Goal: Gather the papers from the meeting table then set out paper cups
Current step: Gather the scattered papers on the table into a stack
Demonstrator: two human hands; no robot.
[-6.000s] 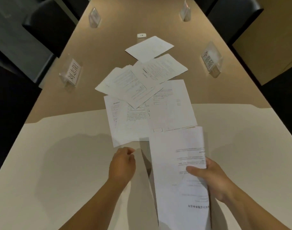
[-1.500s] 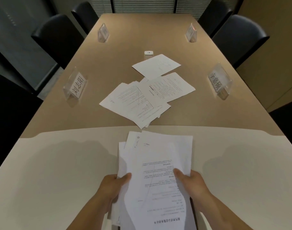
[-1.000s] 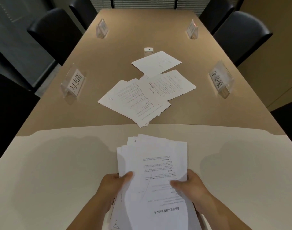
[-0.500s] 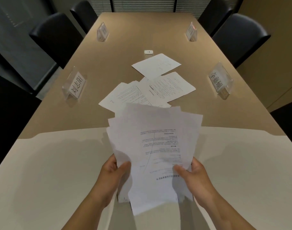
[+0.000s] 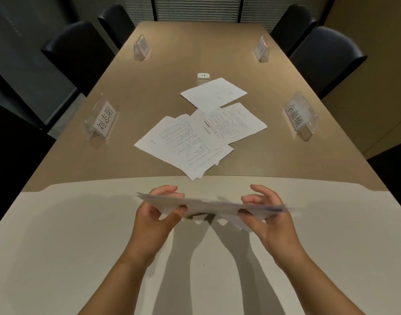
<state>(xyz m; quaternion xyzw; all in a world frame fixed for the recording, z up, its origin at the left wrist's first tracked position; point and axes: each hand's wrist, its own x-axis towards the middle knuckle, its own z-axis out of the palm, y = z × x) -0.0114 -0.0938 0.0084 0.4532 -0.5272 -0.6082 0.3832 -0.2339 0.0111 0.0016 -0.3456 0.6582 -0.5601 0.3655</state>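
A gathered stack of papers (image 5: 208, 206) hangs edge-on and blurred above the near, pale end of the meeting table (image 5: 58, 235). My left hand (image 5: 156, 214) grips its left end and my right hand (image 5: 266, 215) grips its right end, thumbs on the near side. Farther out on the brown tabletop lie several loose printed sheets (image 5: 190, 144) overlapping one another, with a single sheet (image 5: 214, 94) beyond them. No paper cups are in view.
Clear name-card stands sit along both sides: near left (image 5: 102, 120), near right (image 5: 300, 114), far left (image 5: 141, 47), far right (image 5: 262, 50). A small white device (image 5: 203, 75) lies past the papers. Black chairs (image 5: 327, 57) line both sides.
The stack I held upright and fanned towards me has been tipped flat, so I now see it edge-on. The loose sheets on the table have not moved.
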